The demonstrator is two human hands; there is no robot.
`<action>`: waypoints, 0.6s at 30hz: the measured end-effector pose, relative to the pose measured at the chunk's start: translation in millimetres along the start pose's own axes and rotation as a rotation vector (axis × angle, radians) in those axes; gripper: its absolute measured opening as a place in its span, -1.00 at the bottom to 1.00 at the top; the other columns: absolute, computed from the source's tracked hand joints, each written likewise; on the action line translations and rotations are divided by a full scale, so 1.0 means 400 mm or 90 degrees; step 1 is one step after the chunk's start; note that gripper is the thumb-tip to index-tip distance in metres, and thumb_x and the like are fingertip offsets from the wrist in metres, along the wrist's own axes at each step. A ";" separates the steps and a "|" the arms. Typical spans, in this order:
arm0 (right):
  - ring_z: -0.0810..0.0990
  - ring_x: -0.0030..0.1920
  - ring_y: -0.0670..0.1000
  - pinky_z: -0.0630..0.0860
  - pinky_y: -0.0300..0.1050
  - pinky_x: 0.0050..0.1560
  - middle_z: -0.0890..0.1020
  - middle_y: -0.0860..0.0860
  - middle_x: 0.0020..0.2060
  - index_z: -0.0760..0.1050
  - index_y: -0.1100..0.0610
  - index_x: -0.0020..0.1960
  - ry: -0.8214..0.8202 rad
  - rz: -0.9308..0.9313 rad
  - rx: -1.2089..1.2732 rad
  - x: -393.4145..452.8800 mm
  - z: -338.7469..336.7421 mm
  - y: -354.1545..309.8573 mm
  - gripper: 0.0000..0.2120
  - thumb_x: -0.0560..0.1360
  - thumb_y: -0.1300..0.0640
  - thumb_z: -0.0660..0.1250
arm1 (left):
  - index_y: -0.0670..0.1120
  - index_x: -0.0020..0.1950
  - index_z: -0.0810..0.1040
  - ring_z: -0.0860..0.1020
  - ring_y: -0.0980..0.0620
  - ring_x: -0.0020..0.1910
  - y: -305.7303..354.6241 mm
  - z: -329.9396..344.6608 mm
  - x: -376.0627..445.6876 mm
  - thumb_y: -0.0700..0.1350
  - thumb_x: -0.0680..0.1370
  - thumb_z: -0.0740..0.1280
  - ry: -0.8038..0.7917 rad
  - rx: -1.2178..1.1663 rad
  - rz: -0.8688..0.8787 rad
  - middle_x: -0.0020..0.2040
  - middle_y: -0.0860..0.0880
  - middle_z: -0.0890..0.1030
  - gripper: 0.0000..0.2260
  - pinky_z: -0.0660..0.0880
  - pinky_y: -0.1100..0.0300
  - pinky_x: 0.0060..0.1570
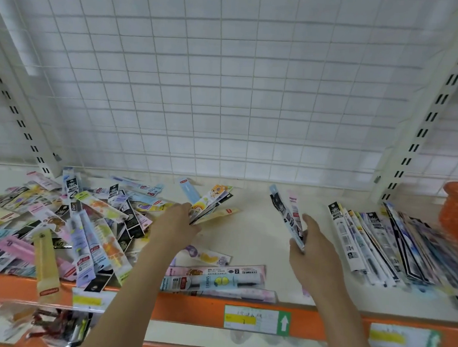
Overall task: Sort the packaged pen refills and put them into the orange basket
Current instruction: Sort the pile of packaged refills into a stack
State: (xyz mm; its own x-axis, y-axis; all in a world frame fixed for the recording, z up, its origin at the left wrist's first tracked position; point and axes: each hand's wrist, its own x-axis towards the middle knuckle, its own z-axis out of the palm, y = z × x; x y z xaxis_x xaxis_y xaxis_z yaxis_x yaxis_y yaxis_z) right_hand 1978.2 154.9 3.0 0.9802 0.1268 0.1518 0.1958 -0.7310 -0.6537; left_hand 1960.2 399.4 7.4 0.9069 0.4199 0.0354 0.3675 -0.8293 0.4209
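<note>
A loose heap of packaged pen refills (58, 224) covers the left half of the white shelf (254, 228). My left hand (177, 225) grips a fanned bunch of colourful refill packs (212, 203) over the shelf's middle. My right hand (310, 248) holds a few dark and pink packs (287, 214) upright, a little to the right. A tidy row of sorted packs (384, 242) lies at the right. The orange basket (457, 211) stands at the far right edge, only partly in view.
A white wire grid panel (228, 79) backs the shelf between two slotted uprights. Several packs (216, 278) lie near the orange front rail (200, 309), which carries price labels. A lower shelf with other goods shows at the bottom left.
</note>
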 end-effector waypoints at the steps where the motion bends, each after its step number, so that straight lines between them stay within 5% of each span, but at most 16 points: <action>1: 0.54 -0.05 0.09 0.46 -0.06 -0.16 0.55 -0.01 0.01 0.21 0.03 0.43 0.008 -0.005 -0.011 0.000 0.000 0.002 -0.52 0.53 0.20 0.18 | -0.10 -0.14 0.31 0.39 -0.07 -0.16 0.002 0.005 0.002 -0.04 0.48 0.33 -0.005 0.019 0.001 -0.17 -0.04 0.41 -0.78 0.35 0.12 -0.20; 7: 0.53 -0.18 0.10 0.36 -0.09 -0.26 0.52 -0.03 -0.20 0.30 0.08 0.26 0.048 0.011 0.019 -0.005 0.000 0.001 -0.69 0.52 0.16 0.18 | -0.15 0.08 0.38 0.53 -0.15 0.02 0.017 0.015 -0.003 -0.04 0.53 0.27 0.011 0.133 0.033 0.04 -0.13 0.56 -0.77 0.40 0.09 -0.18; 12: 0.44 -0.36 -0.01 0.30 -0.12 -0.40 0.42 -0.12 -0.39 0.30 0.05 -0.04 0.048 -0.043 -0.005 -0.012 0.000 -0.007 -0.84 0.54 -0.01 0.23 | -0.15 0.11 0.34 0.46 -0.14 -0.19 0.023 0.000 -0.009 -0.17 0.52 0.22 0.070 0.052 0.072 -0.11 -0.15 0.53 -0.81 0.31 0.12 -0.30; 15: 0.36 -0.45 -0.05 0.28 -0.15 -0.43 0.39 -0.06 -0.47 0.17 -0.02 -0.30 0.036 -0.068 -0.003 -0.015 0.006 -0.012 -0.67 0.53 -0.02 0.25 | -0.13 -0.07 0.31 0.38 -0.10 -0.25 0.008 -0.025 -0.022 -0.19 0.52 0.23 0.121 0.007 0.080 -0.26 -0.04 0.38 -0.91 0.29 0.13 -0.31; 18: 0.34 -0.45 -0.04 0.30 -0.12 -0.40 0.35 -0.05 -0.49 0.16 -0.04 -0.33 -0.004 -0.113 -0.020 -0.015 0.017 -0.022 -0.65 0.55 -0.04 0.23 | -0.09 -0.29 0.25 0.35 -0.08 -0.34 -0.018 -0.048 -0.048 -0.16 0.53 0.24 0.175 -0.006 0.077 -0.34 0.03 0.27 -0.76 0.25 0.18 -0.38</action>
State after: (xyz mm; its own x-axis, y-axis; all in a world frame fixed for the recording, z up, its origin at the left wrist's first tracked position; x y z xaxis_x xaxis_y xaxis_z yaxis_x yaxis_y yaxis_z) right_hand 1970.7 165.0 2.7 0.9306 0.2602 0.2574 0.3648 -0.7173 -0.5936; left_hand 1936.2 404.4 21.4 0.8539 0.4030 0.3292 0.2567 -0.8766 0.4071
